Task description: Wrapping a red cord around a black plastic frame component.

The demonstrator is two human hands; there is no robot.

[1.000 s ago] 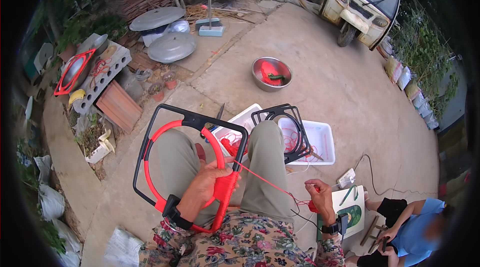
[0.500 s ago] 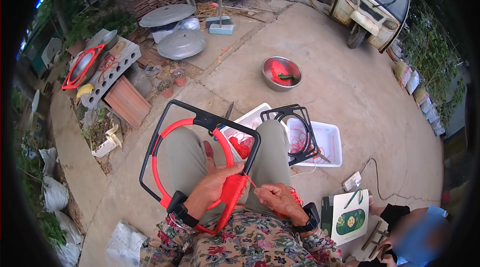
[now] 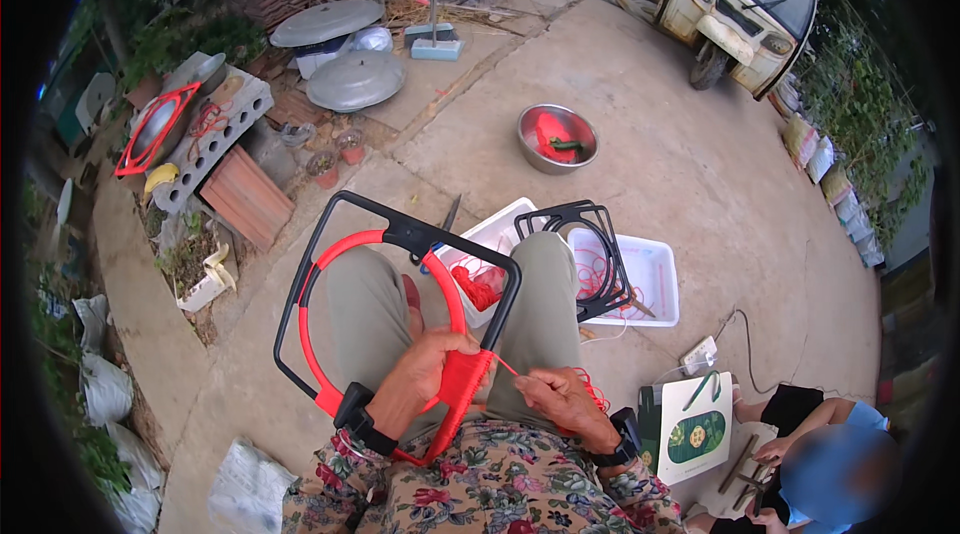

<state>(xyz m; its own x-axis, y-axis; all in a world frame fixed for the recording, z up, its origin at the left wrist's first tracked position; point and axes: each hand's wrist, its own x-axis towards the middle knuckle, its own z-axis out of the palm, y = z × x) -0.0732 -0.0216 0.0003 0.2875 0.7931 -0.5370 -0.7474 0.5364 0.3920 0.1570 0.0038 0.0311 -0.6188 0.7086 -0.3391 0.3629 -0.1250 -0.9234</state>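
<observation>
Across my lap rests a black square frame with a round ring inside, mostly covered in red cord. My left hand is closed around the ring's near right side, its thumb on the densely wound red section. A short strand of red cord runs from that section to my right hand, whose fingers pinch it. More loose red cord hangs in loops beside the right hand, partly hidden by it.
Beyond my knees are two white trays with red cord; a second black frame leans across them. Scissors lie nearby. A metal bowl stands farther off. At right are a power strip, a paper bag and a seated person.
My right hand has moved slightly right, away from the frame, and the red strand between the hands looks a little longer. The left hand keeps its hold. The whole view has shifted slightly.
</observation>
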